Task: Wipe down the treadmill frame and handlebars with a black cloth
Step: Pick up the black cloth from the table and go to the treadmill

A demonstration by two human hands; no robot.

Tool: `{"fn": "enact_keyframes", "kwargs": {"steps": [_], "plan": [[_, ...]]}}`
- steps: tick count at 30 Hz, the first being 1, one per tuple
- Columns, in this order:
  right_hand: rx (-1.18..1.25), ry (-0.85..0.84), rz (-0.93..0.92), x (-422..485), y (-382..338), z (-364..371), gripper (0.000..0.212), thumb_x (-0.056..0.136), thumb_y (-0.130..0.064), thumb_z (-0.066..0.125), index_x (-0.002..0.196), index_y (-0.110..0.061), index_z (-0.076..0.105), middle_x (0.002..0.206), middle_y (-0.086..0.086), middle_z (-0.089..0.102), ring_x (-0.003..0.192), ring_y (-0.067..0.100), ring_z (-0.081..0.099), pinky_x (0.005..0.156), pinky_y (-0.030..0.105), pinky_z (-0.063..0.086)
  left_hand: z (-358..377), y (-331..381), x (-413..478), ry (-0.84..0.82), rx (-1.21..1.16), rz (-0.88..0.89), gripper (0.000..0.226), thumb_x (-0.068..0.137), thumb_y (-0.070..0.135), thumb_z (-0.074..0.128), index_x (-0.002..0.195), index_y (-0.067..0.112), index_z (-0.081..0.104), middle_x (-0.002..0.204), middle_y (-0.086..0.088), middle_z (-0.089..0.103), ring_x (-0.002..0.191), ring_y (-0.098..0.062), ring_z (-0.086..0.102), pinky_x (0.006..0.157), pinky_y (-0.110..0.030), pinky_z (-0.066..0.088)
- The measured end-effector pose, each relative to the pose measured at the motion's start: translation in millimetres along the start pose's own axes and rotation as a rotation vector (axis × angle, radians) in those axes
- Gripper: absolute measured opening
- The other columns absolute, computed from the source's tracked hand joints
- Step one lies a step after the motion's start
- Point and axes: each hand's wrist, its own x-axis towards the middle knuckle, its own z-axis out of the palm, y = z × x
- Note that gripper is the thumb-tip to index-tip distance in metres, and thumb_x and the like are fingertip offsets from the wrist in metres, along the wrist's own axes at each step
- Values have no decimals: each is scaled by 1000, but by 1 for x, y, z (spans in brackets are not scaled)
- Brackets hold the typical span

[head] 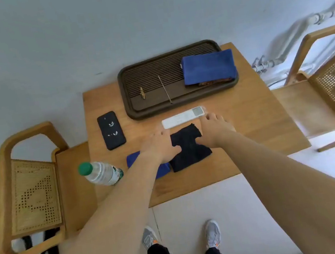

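- The left hand [158,147] and right hand [214,133] lay on opposite edges of the black cloth [189,148]. Each grip was apart, fingers straight and thumbs pressing the fabric, probably to smooth or gather it before lifting.
- The cloth rested on the tabletop [248,119], touching a blue cloth [133,160] beneath the left wrist.
- A white remote [182,117] lay just past the fingertips, while a phone [111,129], water bottle [100,172] and slatted tray [123,90] stood aside.
- No treadmill showed, so wiping seemingly hadn't begun.

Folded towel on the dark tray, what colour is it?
The folded towel is blue, seen best in the head view.
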Motion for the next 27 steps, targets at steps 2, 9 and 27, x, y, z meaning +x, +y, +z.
{"fn": "enact_keyframes", "kwargs": {"steps": [2, 9, 27], "plan": [[30, -51, 22, 7, 1, 22, 72, 85, -44, 62, 145, -16, 34, 145, 11, 40, 131, 35, 40, 101, 47, 41, 17, -4, 12, -6, 27, -8, 60, 87, 39, 61, 140, 19, 42, 139, -6, 47, 122, -28, 49, 92, -44, 51], [380, 28, 98, 20, 6, 108, 57, 96, -24, 56, 148, -15, 36, 146, 10, 40, 130, 32, 42, 100, 44, 47, 76, -13, 56, 167, 91, 33, 51, 94, 16, 59, 142, 17, 40, 138, -6, 51, 121, -28, 51, 84, -42, 53], [1019, 209, 226, -135, 31, 59, 57, 69, -30, 76, 121, -45, 59, 136, -1, 39, 131, 23, 34, 111, 44, 34, -10, 67, -49, -122, 65, 722, 23, 96, 26, 60, 115, 33, 71, 102, 8, 51, 98, -14, 45, 83, -34, 44]]}}
